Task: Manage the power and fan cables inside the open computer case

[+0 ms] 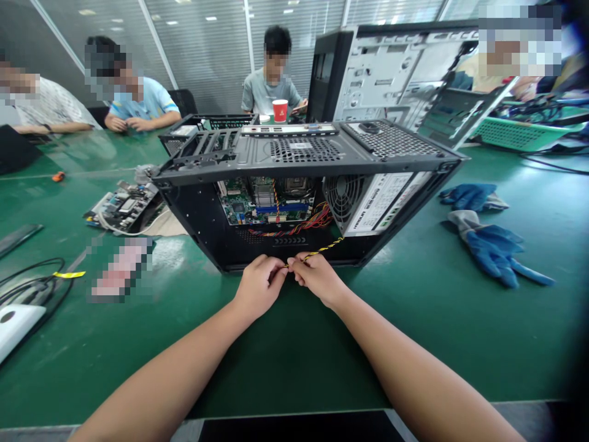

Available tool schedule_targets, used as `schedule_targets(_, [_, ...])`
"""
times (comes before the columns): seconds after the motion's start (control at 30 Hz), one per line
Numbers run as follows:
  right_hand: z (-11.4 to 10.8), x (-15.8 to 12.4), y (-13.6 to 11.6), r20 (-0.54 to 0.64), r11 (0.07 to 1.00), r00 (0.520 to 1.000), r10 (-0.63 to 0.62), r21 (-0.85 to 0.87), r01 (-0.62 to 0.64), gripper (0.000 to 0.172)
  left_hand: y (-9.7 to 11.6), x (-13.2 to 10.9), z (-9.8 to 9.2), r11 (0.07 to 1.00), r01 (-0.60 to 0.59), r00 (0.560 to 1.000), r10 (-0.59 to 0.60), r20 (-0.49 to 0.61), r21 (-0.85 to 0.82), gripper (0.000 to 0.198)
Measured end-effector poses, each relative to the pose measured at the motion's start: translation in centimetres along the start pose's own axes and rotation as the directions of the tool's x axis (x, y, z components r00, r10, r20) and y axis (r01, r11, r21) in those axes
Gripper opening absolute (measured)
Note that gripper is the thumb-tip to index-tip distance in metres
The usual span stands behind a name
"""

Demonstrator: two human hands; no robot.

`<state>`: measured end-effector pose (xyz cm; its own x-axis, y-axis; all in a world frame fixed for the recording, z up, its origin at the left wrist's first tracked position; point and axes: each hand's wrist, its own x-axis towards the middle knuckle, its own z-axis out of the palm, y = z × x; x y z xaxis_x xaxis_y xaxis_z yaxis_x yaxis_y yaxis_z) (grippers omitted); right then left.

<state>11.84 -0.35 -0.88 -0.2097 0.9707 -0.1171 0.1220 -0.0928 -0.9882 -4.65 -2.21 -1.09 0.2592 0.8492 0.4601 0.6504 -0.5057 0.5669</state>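
An open black computer case (304,153) lies on its side on the green table (414,307), its motherboard (267,199), fan and power supply (377,199) showing. A thin yellow-and-black twisted cable (324,247) runs out of the case toward me. My left hand (257,285) and my right hand (315,276) meet just in front of the case, fingers pinched together on the near end of that cable.
Blue work gloves (494,248) lie to the right. A loose circuit board (122,205) and cables (32,285) lie on the left. Another open case (391,70) stands behind. A red cup (280,110) stands at the far side, where several people sit.
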Motion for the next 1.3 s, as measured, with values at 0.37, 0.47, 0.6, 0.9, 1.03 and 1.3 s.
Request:
schedule_targets(0.37, [0.01,0.09,0.2,-0.008,1.0,1.0,0.009,-0.016,-0.009,0.028,-0.42,-0.43,0.0,0.974,-0.132,0.99,0.138,-0.022,0.183,0.013])
schedule_targets(0.47, [0.01,0.1,0.19,-0.008,1.0,1.0,0.014,-0.022,-0.014,0.029,-0.53,-0.51,0.04,0.973,-0.142,0.988,0.149,-0.026,0.183,0.015])
schedule_targets(0.6, [0.02,0.03,0.1,-0.006,0.999,1.0,0.024,-0.029,-0.024,0.03,-0.57,-0.53,0.06,0.969,-0.146,0.989,0.15,-0.007,0.199,0.016])
schedule_targets(0.9, [-0.01,0.04,0.27,-0.004,0.994,1.0,-0.031,-0.108,0.03,0.031,-0.39,-0.39,0.05,0.982,-0.113,0.993,0.107,0.046,0.154,0.01])
schedule_targets(1.03, [-0.08,0.12,0.4,0.012,0.99,0.999,-0.036,-0.137,0.037,0.029,-0.14,-0.1,-0.05,0.995,-0.066,0.996,0.061,0.059,0.074,0.012])
schedule_targets(1.3, [-0.02,0.0,0.28,0.006,0.986,1.0,-0.027,-0.165,0.028,0.029,-0.22,-0.04,-0.09,0.99,-0.083,0.994,0.074,0.082,0.116,0.015])
